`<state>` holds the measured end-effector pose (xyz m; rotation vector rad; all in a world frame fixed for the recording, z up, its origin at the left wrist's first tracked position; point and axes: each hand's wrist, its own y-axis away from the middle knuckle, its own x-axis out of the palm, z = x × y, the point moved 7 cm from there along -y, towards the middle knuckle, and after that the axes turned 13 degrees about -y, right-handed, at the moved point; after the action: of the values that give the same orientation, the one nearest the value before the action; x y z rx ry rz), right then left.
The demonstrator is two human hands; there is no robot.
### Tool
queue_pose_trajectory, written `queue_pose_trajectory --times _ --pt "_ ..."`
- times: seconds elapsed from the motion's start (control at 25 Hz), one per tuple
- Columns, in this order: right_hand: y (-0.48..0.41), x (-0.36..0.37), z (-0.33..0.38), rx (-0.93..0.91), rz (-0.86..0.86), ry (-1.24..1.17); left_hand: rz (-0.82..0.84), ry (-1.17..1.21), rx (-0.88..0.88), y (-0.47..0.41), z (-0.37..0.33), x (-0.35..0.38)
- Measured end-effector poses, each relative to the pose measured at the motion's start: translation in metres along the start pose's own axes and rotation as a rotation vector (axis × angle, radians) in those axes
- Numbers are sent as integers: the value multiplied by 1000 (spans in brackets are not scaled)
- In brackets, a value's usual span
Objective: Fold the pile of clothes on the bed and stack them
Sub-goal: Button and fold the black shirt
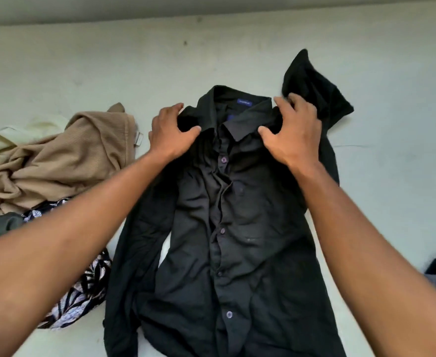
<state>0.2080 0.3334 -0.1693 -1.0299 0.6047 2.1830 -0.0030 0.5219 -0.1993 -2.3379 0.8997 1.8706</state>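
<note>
Head view: bed (57, 73) bears a black shirt (237, 228), spread front-up, beside a crumpled pile (52, 163). Arms outstretched, left hand (172, 135) and right hand (295, 135) each pinch a shoulder by the collar.

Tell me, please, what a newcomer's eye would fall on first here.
A black button-up shirt lies front up in the middle of the pale bed, the left hand and right hand gripping its shoulders. To its left sits a crumpled tan knit garment, with a leaf-patterned cloth nearer the camera.
</note>
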Motion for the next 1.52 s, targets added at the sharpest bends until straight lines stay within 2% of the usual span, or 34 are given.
queue_pose_trajectory --times 0.04,0.12,0.24,0.32,0.44,0.48,0.56,0.6,0.68,0.76,0.84,0.92,1.04,1.08,1.16,1.24,1.32,1.36,1.44,1.52 --pt "-10 6 -10 48 110 116 71 -66 13 -6 0 7" --pt "-25 11 -22 119 243 204 133 4 22 -16 -2 10" --pt "-32 1 -20 155 292 50 209 111 13 -14 -4 1" --pt "-27 -10 -19 165 341 -156 154 180 18 -4 -2 -14" --pt "-15 -38 -12 136 463 -195 48 246 68 22 7 -48" --pt "-9 -44 -10 165 551 -169 100 199 139 34 8 -53" --pt "11 -56 -13 250 687 -55 239 -61 307 65 5 -51" --pt "14 -62 -15 271 651 -3 249 -197 342 77 7 -48" --pt "27 -75 -15 213 377 51 129 -277 269 100 21 -51" --pt "59 -96 -9 132 -9 10 -68 -211 99 122 43 -63" --pt "98 -109 -10 156 -266 -30 -273 -157 -99 145 62 -81" --pt "131 -111 -20 285 -325 -13 -362 -72 -303 170 80 -94" --pt "171 -127 -15 400 -325 111 -282 114 -408 205 94 -97" --pt "185 -129 -16 439 -304 76 -246 233 -416 219 95 -96" --pt "217 -132 -16 598 -316 -208 -167 607 -406 249 86 -95" --pt "246 -129 -9 755 -466 -729 -98 874 -427 276 74 -91" --pt "263 -116 4 835 -560 -1216 -111 967 -453 292 65 -96" --pt "262 -112 12 821 -565 -1359 -149 992 -475 289 64 -102" --pt "238 -106 28 772 -515 -1549 -213 1002 -471 260 58 -112" --pt "176 -100 35 745 -441 -1694 -230 970 -420 199 43 -125"
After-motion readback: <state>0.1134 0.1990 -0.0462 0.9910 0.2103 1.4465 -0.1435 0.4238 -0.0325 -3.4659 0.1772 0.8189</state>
